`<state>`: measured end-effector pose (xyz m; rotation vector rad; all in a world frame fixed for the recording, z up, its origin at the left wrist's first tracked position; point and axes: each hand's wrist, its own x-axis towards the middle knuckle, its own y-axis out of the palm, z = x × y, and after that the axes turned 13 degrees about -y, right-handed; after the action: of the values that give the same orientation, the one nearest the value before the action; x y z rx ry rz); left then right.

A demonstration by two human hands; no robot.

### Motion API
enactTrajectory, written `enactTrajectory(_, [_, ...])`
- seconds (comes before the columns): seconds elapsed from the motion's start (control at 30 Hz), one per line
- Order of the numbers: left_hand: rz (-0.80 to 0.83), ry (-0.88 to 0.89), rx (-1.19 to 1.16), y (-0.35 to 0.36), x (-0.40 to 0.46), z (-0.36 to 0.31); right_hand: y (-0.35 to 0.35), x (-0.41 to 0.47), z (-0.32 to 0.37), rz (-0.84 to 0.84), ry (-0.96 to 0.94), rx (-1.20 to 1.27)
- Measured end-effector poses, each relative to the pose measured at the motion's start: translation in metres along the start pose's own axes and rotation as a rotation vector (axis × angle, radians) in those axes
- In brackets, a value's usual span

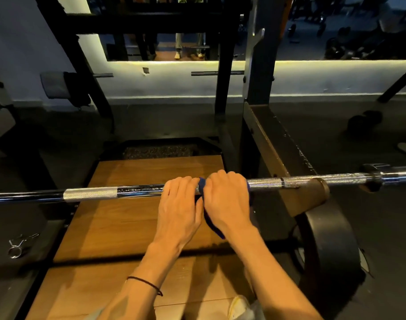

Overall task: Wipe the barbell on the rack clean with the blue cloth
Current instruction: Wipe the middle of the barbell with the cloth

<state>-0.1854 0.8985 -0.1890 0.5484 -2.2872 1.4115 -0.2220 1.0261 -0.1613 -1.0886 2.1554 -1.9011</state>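
Observation:
A steel barbell (93, 194) runs across the view from left to right, resting on a rack's safety arm (280, 148) at the right. Both my hands are on the bar near its middle, side by side. My left hand (177, 204) curls over the bare bar. My right hand (227, 199) grips the bar through a dark blue cloth (212, 224), which is wrapped round the bar under the palm and hangs down between my wrists. Most of the cloth is hidden by my right hand.
A wooden platform (137, 227) lies below the bar. A black weight plate (333, 248) leans at the right under a brown bar rest (313, 197). A spring collar (17, 247) lies on the floor at the left. Black rack uprights (225, 88) stand ahead, before a mirror.

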Motion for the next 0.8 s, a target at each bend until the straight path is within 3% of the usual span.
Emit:
enactTrajectory(0.13, [0.032, 0.011, 0.052, -0.004, 0.004, 0.010, 0.003, -0.017, -0.048, -0.102, -0.033, 0.031])
enactTrajectory(0.27, [0.031, 0.006, 0.071, -0.008, 0.005, 0.004, 0.012, -0.047, -0.098, -0.116, 0.206, 0.086])
enactTrajectory(0.37, [0.104, -0.013, 0.137, -0.023, 0.026, -0.006, 0.017, -0.043, -0.085, -0.131, 0.349, 0.117])
enactTrajectory(0.5, [0.266, -0.192, 0.194, -0.023, 0.059, -0.024, 0.006, -0.012, -0.022, -0.059, 0.195, 0.113])
enactTrajectory(0.6, [0.330, -0.051, 0.499, -0.014, 0.060, -0.025, 0.007, -0.007, 0.000, -0.104, 0.105, 0.210])
enactTrajectory(0.7, [0.447, 0.024, 0.514, -0.016, 0.060, -0.020, 0.008, -0.015, -0.031, -0.154, -0.032, 0.172])
enactTrajectory(0.8, [0.442, -0.041, 0.366, -0.020, 0.057, -0.017, 0.006, -0.030, -0.083, -0.091, 0.011, -0.018])
